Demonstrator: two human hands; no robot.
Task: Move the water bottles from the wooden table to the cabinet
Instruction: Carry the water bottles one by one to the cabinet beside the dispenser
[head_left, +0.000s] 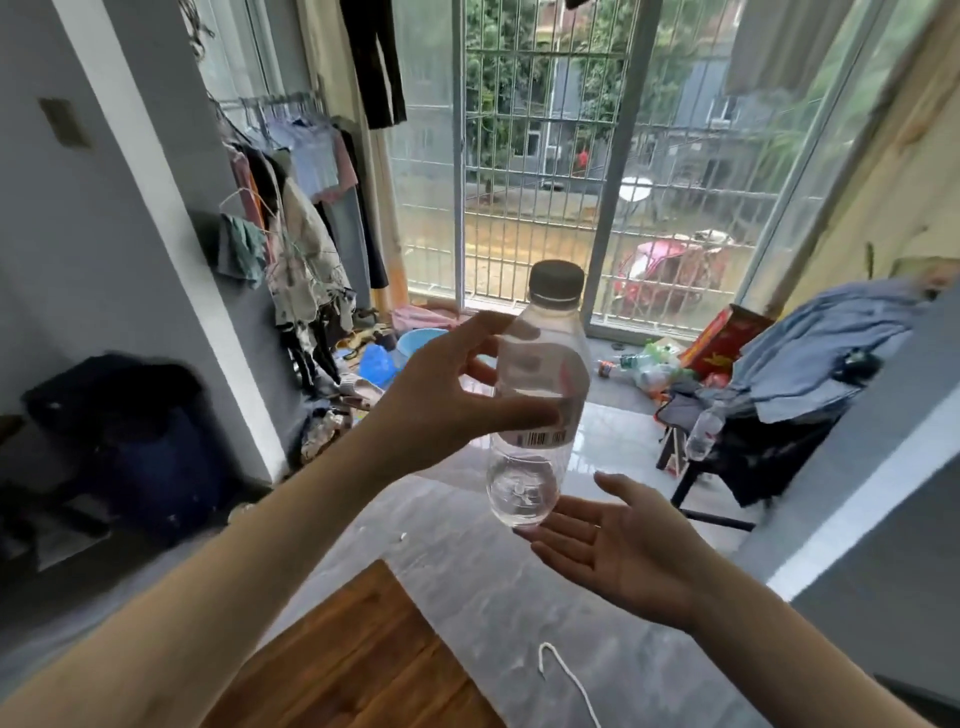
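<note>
Head view: nearest, the wooden desk (358, 660) lies below both forearms. The right hand (618, 535) is spread flat, palm up, under the bottle's base. The left hand (447, 395) grasps the water bottle (535, 410) mid-body, upright. Best support the base while carrying; the cabinet isn't visible.

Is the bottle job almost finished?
Not yet. The left hand holds one water bottle in the air, off the wooden table; the right hand waits open beneath it. No cabinet shows, so putting it away is still left.
</note>
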